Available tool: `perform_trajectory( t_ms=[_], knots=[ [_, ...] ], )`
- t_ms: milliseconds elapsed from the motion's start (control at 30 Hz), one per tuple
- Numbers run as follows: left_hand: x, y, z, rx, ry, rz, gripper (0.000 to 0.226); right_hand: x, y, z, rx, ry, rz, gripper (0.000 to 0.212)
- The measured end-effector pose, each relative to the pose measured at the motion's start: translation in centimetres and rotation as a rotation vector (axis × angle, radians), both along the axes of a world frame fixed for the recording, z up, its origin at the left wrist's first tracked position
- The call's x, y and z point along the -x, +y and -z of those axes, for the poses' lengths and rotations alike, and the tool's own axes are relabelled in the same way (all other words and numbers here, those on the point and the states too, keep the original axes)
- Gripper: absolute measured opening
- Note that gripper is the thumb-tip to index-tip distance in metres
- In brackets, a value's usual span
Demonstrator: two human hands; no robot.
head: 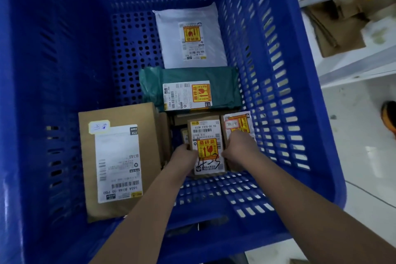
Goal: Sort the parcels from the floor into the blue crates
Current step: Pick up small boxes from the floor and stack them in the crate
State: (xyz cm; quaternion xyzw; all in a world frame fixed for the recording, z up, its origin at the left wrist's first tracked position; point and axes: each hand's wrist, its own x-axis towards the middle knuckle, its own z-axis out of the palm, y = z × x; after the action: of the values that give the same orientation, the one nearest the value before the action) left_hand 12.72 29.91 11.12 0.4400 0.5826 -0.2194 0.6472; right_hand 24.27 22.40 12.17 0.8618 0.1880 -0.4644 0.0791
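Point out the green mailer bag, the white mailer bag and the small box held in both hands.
green mailer bag [154, 83]: head view, on its bare wrinkled left part.
white mailer bag [169, 28]: head view, on its plain left side.
small box [206, 135]: head view, on its label's upper half.

The blue crate [278, 92] is moulded plastic, slotted walls faintly glossy, its base perforated. The white parcel [188, 36] and the green parcel [188, 83] are smooth plastic film, the green one crinkled. The large box [120, 161] and the small box [206, 146] are matt brown cardboard with slick paper labels. The floor [364, 167] looks like glossy tile, though blurred.
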Motion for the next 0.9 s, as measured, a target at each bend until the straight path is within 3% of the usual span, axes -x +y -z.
perform_trajectory(
  t_ms=[433,567,667,767,900],
  knots=[
    [-0.6,-1.1,1.0,-0.27,0.087,0.416,0.007,-0.2,0.2,1.8,0.032,0.028,-0.05,0.016],
    [-1.4,-0.5,0.3,-0.275,0.065,0.424,0.029,0.0,0.8,1.2,0.075,0.043,-0.055,0.012],
    [-1.7,0.5,-1.1,-0.315,0.016,0.465,0.04,-0.5,0.9,-0.5,0.064,0.096,0.082,0.011],
    [-1.8,1.3,-2.8,-0.38,0.016,0.562,0.044,-1.5,0.7,-3.5,-0.136,0.137,0.303,0.016],
    [-2.1,1.8,-5.2,-0.474,-0.153,0.59,0.04,-1.5,0.5,-8.8,-0.61,0.217,0.605,0.008]
  ],
)
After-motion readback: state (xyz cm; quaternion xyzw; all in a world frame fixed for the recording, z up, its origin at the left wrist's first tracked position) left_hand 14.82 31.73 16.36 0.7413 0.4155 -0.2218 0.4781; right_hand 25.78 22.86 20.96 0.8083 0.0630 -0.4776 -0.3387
